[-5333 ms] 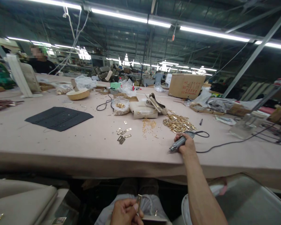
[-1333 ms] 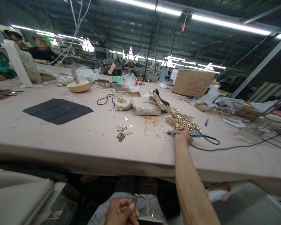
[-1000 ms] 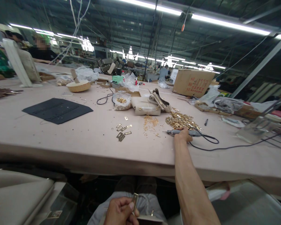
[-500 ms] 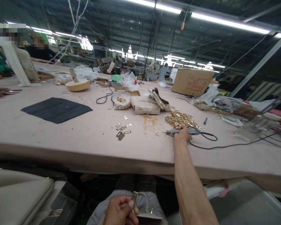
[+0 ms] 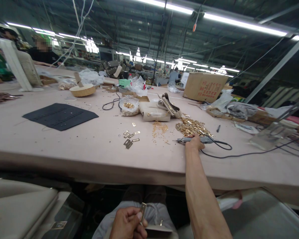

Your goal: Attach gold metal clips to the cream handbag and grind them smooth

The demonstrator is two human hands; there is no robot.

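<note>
My right hand [image 5: 194, 143] reaches over the pink table [image 5: 77, 146] and rests closed on a grey corded electric screwdriver [image 5: 189, 140] that lies flat, tip pointing left. My left hand [image 5: 128, 224] stays low over my lap, pinching a small gold metal plate [image 5: 142, 211] upright between thumb and fingers. Just beyond the screwdriver lie a heap of gold metal fittings [image 5: 192, 127], a scatter of small gold screws [image 5: 159, 128] and several loose plates [image 5: 130, 138].
A black mat [image 5: 60, 116], a beige handbag [image 5: 154, 114], a bag of gold parts [image 5: 129, 108], a wooden bowl [image 5: 82, 90] and a cardboard box [image 5: 204, 87] sit on the table. The black cord [image 5: 249, 153] trails right. A person sits far left.
Since 5.3 s ago my right hand moved the screwdriver farther onto the table and laid it flat. Over the last second both hands barely shifted.
</note>
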